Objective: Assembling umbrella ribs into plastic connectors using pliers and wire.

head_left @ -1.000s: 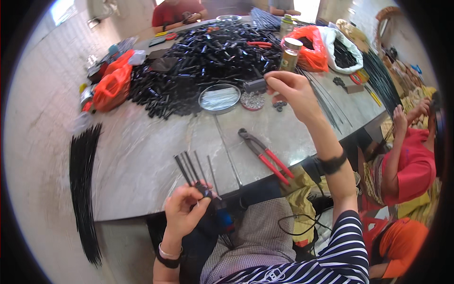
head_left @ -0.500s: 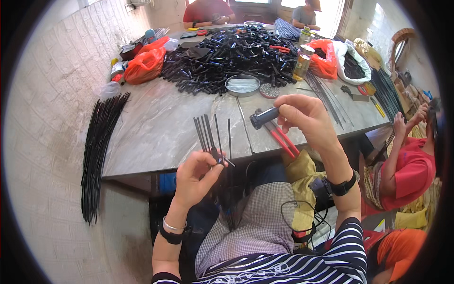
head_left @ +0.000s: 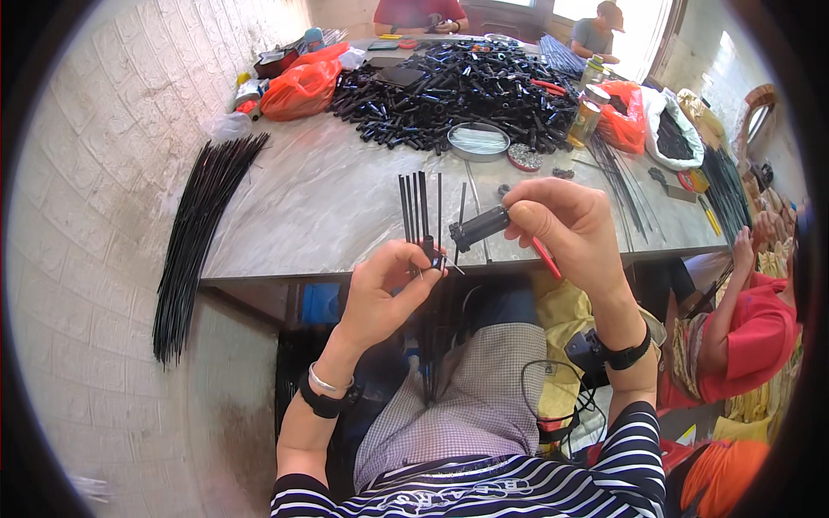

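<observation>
My left hand (head_left: pixel 389 285) pinches a small black hub (head_left: pixel 436 257) between thumb and fingers. Several thin black rods (head_left: pixel 420 207) stand up from it, and dark lengths hang below toward my lap. In my right hand (head_left: pixel 572 231) is a black plastic tube (head_left: pixel 484 228), gripped at its right end and slightly tilted. The tube's wider, notched end points left, close to the hub but apparently apart from it. Behind my right hand, the red-handled pliers (head_left: pixel 545 257) are mostly hidden.
A big heap of black tubes (head_left: pixel 484 86) covers the table's far part. Nearer stand a round tin (head_left: pixel 478 159) of thin pins and a small dish (head_left: pixel 524 157). A black rod bundle (head_left: pixel 203 233) overhangs the left edge. Other people sit at the far side and right.
My left hand has risen and brought the hub with its rods closer to the tube's notched end. The tube stays in my right hand. The whole view has shifted.
</observation>
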`<state>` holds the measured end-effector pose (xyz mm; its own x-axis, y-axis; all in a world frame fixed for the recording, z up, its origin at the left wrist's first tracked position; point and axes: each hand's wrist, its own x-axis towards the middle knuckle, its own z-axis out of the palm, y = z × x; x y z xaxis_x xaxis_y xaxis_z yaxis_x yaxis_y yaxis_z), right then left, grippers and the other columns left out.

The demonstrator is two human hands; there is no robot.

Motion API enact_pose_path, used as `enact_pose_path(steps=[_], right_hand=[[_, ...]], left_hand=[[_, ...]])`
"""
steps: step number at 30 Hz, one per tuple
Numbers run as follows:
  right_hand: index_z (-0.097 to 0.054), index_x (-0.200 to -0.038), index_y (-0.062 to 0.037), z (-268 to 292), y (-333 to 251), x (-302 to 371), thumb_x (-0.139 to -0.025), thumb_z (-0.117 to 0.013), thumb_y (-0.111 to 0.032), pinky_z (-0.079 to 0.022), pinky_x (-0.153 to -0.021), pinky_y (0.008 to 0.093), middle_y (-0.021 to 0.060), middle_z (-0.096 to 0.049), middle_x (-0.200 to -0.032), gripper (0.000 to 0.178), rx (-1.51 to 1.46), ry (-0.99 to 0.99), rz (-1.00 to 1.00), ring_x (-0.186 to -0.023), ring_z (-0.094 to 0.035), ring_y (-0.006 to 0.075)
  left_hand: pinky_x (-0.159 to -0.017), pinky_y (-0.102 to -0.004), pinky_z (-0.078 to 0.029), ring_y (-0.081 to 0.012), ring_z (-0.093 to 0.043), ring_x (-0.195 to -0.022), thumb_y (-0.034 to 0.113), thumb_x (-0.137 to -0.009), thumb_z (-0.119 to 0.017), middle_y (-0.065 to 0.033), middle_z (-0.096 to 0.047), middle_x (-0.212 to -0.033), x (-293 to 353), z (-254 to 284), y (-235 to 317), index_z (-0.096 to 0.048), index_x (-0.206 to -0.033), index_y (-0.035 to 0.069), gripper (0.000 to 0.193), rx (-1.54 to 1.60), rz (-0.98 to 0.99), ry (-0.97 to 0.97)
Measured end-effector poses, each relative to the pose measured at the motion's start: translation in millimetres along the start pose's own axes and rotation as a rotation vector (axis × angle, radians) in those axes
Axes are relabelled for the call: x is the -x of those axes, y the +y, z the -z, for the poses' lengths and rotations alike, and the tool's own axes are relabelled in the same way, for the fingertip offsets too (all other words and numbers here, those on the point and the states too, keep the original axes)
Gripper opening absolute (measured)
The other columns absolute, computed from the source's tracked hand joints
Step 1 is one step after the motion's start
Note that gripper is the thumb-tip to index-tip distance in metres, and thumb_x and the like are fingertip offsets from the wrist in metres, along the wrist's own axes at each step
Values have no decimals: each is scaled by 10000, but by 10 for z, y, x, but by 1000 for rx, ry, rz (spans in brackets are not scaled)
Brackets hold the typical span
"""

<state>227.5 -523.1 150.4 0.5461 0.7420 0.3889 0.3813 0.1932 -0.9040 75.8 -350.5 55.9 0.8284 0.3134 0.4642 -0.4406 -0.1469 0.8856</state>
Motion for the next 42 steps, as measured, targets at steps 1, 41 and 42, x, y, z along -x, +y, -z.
enact_pose_path(steps=[1, 41, 42], right_hand=[[-685, -967, 26, -9, 9, -11, -890, -665, -117, -490, -582, 209, 33, -664, -765, 163, -2, -5, -4, -671, -614, 71], [-615, -730, 33, -319, -128, -662, -660, -600, 49, -501, -630, 400, 186, -597, -719, 73, 920, -663, 502, -708, -621, 360], [-600, -744, 19, -325, -130, -616, -682, -587, 42, -488, -663, 397, 145, -592, -743, 67, 937, -637, 472, -731, -611, 335]], left_hand=[[-843, -353, -529, -201, -645, -929, -108, -863, -590, -140, -599, -1077, -5, 6, -27, -515, -971, 5, 174, 0, 4, 6], [-791, -255, -530, -96, -625, -915, -31, -842, -673, -87, -661, -978, -71, 39, -54, -530, -1086, -11, 284, -45, 69, 32], [-791, -255, -530, -96, -625, -915, -31, -842, -673, -87, -661, -978, -67, 43, -51, -530, -1086, -11, 284, -46, 71, 30]])
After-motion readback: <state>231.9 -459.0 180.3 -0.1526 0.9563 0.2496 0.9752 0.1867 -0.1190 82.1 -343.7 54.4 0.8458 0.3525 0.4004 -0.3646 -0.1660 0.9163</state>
